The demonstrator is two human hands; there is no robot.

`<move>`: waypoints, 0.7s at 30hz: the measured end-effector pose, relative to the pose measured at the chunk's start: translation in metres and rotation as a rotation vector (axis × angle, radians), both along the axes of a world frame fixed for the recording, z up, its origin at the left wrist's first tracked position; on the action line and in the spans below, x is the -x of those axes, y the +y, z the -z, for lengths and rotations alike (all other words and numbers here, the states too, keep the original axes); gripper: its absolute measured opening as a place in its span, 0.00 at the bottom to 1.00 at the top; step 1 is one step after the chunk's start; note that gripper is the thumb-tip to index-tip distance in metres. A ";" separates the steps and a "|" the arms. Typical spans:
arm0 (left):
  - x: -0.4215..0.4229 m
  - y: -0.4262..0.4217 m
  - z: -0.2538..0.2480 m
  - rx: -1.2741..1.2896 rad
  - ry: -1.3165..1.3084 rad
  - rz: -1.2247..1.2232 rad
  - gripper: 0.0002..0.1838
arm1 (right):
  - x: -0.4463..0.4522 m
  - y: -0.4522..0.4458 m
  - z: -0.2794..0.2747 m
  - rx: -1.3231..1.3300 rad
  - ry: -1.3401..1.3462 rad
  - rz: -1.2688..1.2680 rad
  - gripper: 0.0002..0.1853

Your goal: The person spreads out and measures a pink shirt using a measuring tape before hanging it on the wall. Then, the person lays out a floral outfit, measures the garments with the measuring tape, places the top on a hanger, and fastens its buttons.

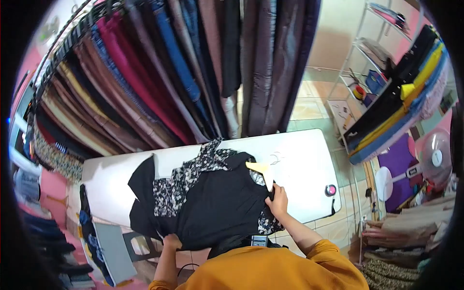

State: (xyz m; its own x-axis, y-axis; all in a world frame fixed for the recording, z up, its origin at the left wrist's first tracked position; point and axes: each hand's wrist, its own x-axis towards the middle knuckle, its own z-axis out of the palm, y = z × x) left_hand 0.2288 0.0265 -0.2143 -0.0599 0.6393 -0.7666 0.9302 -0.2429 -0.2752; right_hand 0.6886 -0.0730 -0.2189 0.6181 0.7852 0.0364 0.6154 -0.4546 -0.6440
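A black garment (212, 198) with black-and-white floral parts (166, 197) lies spread over a white table. In its neck opening is a pale yellow hanger (261, 170), partly inside the cloth, its thin hook lying on the tabletop. My right hand (277, 200) is closed on the garment's shoulder beside the hanger's near arm; whether it also touches the hanger I cannot tell. At the garment's near left edge, my left hand (172, 240) is closed on the black cloth. Some of the near edge hangs toward my body.
The white table (304, 145) holds a small round pink-and-black item (330, 190) near its right edge. Behind it stands a packed rack of hanging trousers (179, 72). A wire shelf (357, 63) and a fan (435, 157) stand right. A grey chair (113, 251) is at the near left.
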 end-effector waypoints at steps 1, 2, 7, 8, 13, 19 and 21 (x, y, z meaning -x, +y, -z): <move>0.016 -0.017 0.006 0.109 0.024 -0.041 0.17 | 0.008 0.006 0.003 -0.010 0.016 -0.066 0.33; 0.035 -0.039 0.019 0.220 0.044 -0.081 0.18 | 0.017 0.012 0.005 -0.018 0.033 -0.130 0.33; 0.101 -0.095 0.109 0.554 -0.188 -0.471 0.14 | 0.049 0.050 0.006 -0.159 0.022 -0.357 0.23; 0.085 -0.090 0.090 0.512 -0.276 -0.475 0.13 | 0.054 0.057 0.001 -0.165 0.020 -0.379 0.23; 0.016 -0.033 -0.047 -0.199 -1.107 -0.427 0.10 | 0.078 0.078 -0.065 -0.187 -0.055 -0.570 0.18; -0.062 0.053 -0.185 -1.248 -1.010 0.002 0.30 | 0.110 0.083 -0.143 -0.349 -0.187 -0.707 0.21; -0.055 0.062 -0.181 -1.369 -0.963 0.129 0.28 | 0.118 0.078 -0.170 -0.364 -0.260 -0.772 0.24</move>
